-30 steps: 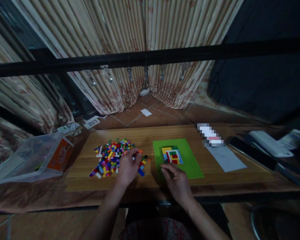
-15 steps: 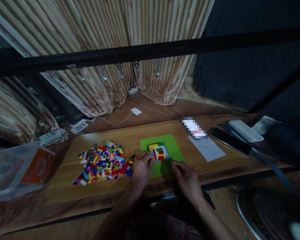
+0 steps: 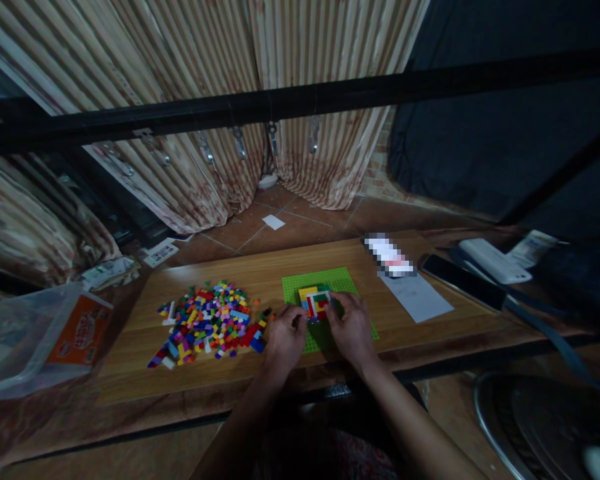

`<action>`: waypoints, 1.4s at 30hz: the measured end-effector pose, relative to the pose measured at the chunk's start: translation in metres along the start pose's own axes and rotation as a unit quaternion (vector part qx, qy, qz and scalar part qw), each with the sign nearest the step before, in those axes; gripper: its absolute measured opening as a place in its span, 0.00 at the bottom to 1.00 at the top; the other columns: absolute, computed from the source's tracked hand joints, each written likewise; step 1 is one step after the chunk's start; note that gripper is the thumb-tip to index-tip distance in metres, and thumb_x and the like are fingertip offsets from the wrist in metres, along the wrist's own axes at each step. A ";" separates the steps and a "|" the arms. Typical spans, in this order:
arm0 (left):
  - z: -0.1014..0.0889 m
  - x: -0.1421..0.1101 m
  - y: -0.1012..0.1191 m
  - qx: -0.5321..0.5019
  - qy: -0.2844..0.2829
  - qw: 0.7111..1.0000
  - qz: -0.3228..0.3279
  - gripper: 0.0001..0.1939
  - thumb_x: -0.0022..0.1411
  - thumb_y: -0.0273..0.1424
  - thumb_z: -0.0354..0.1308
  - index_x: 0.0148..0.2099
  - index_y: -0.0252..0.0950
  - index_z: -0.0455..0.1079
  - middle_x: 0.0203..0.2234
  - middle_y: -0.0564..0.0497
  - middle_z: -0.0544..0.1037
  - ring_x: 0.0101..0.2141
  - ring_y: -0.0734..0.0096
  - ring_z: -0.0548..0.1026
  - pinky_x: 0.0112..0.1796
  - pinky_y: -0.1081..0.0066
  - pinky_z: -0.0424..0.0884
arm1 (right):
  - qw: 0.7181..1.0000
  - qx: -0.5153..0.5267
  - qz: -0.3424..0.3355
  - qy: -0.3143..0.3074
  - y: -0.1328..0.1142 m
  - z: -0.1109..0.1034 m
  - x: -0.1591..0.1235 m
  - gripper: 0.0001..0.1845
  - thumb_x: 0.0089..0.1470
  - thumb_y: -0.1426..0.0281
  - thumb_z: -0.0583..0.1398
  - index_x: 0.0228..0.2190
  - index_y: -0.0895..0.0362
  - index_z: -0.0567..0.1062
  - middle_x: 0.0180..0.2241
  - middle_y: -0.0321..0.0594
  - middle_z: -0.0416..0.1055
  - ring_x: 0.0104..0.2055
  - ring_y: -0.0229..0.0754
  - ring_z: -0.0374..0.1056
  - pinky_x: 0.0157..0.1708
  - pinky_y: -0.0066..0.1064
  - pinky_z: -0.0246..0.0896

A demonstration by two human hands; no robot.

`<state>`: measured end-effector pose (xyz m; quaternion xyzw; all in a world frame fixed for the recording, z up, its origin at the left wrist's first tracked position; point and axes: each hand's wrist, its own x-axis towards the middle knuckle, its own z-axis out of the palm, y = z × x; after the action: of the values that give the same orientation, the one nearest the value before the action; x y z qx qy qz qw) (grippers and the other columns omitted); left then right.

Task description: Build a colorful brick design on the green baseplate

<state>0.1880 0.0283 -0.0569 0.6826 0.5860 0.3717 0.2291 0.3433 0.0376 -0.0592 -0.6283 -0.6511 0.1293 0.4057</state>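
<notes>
A small block structure (image 3: 308,294) of yellow, green, white, red and blue toy bricks sits on the green baseplate (image 3: 345,274). At its near left corner is my left hand (image 3: 287,335), thumb and fingers drawn together in a pinch. My right hand (image 3: 351,327) is at the structure's right side, its bent fingertips against or just over that edge and covering part of it. Whatever lies between the fingers of either hand is too small or hidden to make out. Left of the baseplate spreads a pile of loose toy bricks (image 3: 215,320), several stray ones near my left wrist.
On the wooden board (image 3: 145,380) lie a phone with a blurred screen (image 3: 389,255) and a white sheet of paper (image 3: 420,298). A dark phone (image 3: 463,283) with a strap is farther right. A clear plastic box (image 3: 25,340) with an orange label stands at left.
My left hand has moved from the brick pile to the structure's left corner. My right hand drew back a little, then came in to its right side. The view has turned right.
</notes>
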 end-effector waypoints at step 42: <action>-0.095 -0.083 -0.033 0.013 0.213 0.966 -0.145 0.09 0.59 0.26 0.52 0.42 0.36 0.71 0.36 0.48 0.76 0.33 0.72 0.74 0.37 0.72 0.70 | 0.978 -0.198 -0.057 0.040 0.012 0.039 -0.022 0.40 0.55 0.48 0.47 0.51 0.71 0.67 0.42 0.62 0.68 0.45 0.59 0.62 0.44 0.45 0.52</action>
<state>0.0899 -0.0567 -0.0427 0.4983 0.7190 0.4633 0.1417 0.3221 0.0326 -0.1005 -0.6627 -0.6816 -0.0509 0.3059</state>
